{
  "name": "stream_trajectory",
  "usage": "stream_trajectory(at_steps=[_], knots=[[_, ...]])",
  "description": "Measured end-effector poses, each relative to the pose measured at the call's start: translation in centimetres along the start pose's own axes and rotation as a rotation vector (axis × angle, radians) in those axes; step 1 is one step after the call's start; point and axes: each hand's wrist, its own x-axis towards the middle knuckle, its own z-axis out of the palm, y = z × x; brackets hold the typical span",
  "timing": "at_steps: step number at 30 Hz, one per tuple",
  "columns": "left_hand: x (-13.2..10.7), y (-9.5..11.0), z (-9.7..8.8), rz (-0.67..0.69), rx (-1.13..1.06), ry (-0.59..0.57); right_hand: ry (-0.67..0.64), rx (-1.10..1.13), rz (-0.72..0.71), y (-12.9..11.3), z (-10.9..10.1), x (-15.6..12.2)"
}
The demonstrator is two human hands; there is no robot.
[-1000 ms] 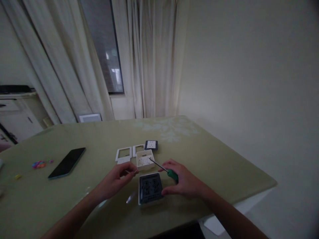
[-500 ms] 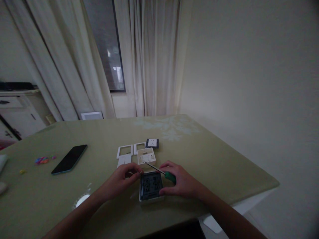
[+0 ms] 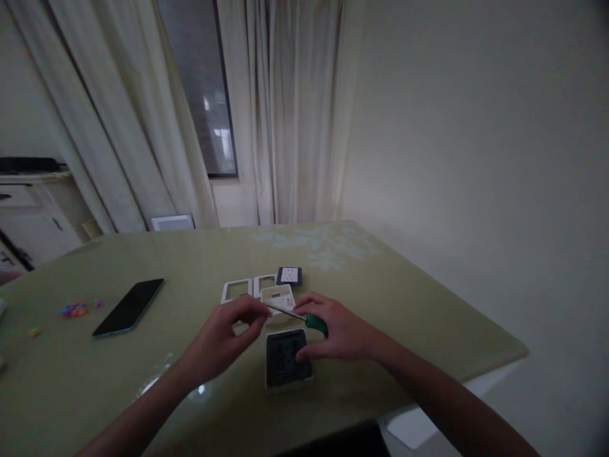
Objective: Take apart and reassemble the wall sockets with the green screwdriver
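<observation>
My right hand (image 3: 340, 330) holds a screwdriver (image 3: 316, 324) by its green handle, its metal shaft pointing left. The tip ends at the fingertips of my left hand (image 3: 228, 336). Thumb and forefinger of that hand are curled together in a pinch; whatever lies between them is too small to make out. Below both hands, a dark square socket or switch module (image 3: 285, 362) in a white frame rests on the table, my right thumb over its right edge. Just beyond the fingers stands a white open box (image 3: 278, 293), partly covered by the hands.
Two white frames (image 3: 238, 282) and a dark-backed socket with a white face (image 3: 289, 275) lie beyond the box. To the left are a black phone (image 3: 129, 308) and several small coloured pieces (image 3: 75, 310). A wall (image 3: 457, 190) runs along the right side of the table.
Both hands have lifted up and away from the dark module. The screwdriver's tip has come to my left fingertips, where before it pointed past them towards the white box.
</observation>
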Motion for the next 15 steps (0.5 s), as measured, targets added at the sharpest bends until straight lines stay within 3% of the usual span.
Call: stream_trajectory(at_steps=[3,5,10,15], knots=[[0.4,0.5,0.0,0.034,0.009,0.13,0.076,-0.019,-0.087,0.2,0.4,2.2],[0.2,0.2,0.3,0.069,-0.013,0.153,0.171,0.045,-0.063,1.0,1.1,3.2],[-1.0,-1.4,0.8,0.066,-0.109,-0.033,0.282,0.33,0.261,3.7,2.7,3.0],[-1.1,-2.0,0.2,-0.027,-0.096,-0.154,0.311,0.332,0.317,5.0,2.9,2.2]])
